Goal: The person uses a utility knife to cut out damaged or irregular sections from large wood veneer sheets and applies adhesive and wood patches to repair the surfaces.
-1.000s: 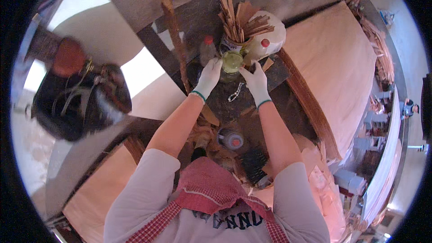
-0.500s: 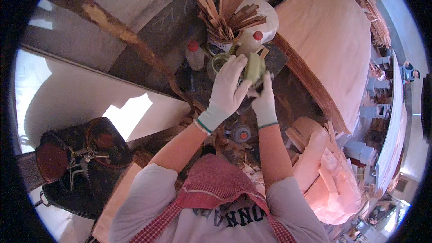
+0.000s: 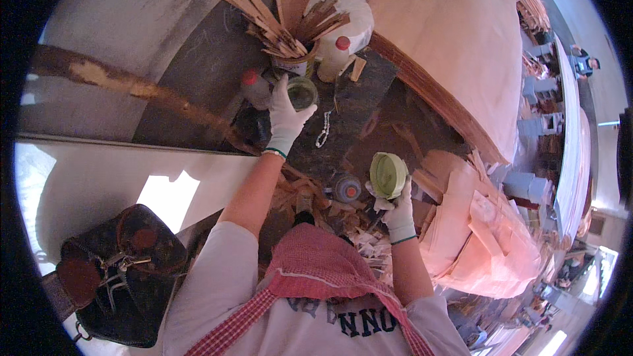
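My left hand (image 3: pixel 288 122), in a white glove with a green cuff, is closed around the side of a round green container (image 3: pixel 311 100) whose open top faces up. To the lower right, my right hand (image 3: pixel 399 216), gloved alike, grips a pale green round lid (image 3: pixel 388 175) by its near edge, its hollow side tilted into view. The fingers under it are partly hidden. Beside the container lies a white beaded strand (image 3: pixel 324 129) on a dark tabletop (image 3: pixel 366 89).
Behind the container stand a tub of wood strips (image 3: pixel 294 66), red-capped bottles (image 3: pixel 334 59) and a white roll (image 3: pixel 346 10). A tall veneer stack (image 3: pixel 455 46) rises at the right. A black bag (image 3: pixel 125 277) is lower left, a grey round object (image 3: pixel 346 188) below.
My hands have parted. The right one has moved down and right with the green lid, while the left has gone to the container. The head view has shifted, and the beaded strand now shows.
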Action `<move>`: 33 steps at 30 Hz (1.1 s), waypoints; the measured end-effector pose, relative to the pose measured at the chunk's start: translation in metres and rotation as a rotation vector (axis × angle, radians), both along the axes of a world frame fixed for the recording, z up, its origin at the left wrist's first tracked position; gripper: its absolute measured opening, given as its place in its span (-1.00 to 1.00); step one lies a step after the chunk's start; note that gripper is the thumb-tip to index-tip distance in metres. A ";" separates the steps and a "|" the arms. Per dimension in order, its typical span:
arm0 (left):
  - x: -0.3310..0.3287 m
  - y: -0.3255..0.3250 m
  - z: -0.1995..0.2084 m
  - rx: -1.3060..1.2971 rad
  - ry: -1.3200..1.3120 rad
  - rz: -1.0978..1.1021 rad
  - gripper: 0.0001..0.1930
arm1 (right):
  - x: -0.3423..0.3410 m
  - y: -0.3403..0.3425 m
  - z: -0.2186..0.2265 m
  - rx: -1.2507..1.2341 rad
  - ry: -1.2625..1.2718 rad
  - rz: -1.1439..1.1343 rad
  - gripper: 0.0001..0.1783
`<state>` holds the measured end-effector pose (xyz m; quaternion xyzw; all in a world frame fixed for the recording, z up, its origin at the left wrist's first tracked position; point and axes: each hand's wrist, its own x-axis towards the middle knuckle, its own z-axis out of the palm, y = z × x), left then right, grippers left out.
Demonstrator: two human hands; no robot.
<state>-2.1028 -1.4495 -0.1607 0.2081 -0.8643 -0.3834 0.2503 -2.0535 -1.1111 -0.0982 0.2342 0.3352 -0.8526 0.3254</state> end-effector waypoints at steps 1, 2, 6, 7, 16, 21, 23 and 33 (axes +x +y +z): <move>-0.001 -0.001 0.001 0.014 0.045 -0.019 0.03 | 0.004 0.003 0.000 -0.011 -0.010 -0.014 -0.21; 0.001 0.000 0.002 0.017 -0.015 0.007 -0.01 | 0.008 0.013 -0.012 0.015 -0.033 -0.021 -0.21; 0.011 -0.002 0.013 0.047 -0.028 -0.080 -0.03 | 0.009 0.017 -0.010 0.001 -0.037 -0.013 -0.22; 0.017 0.004 0.021 0.031 -0.031 -0.096 -0.03 | 0.009 0.017 -0.008 0.013 -0.024 -0.034 -0.24; 0.096 0.075 0.162 0.139 0.053 -0.378 -0.07 | -0.028 -0.001 0.023 -0.095 0.116 -0.076 -0.36; 0.137 0.125 0.240 0.248 0.174 -0.650 -0.04 | -0.020 -0.002 0.066 -0.096 0.222 -0.077 -0.35; 0.149 0.148 0.272 0.313 0.227 -0.780 -0.02 | -0.011 0.008 0.084 -0.182 0.264 -0.058 -0.33; 0.170 0.249 0.385 0.358 0.309 -1.282 0.15 | 0.070 0.083 0.229 -0.489 0.140 -0.224 -0.19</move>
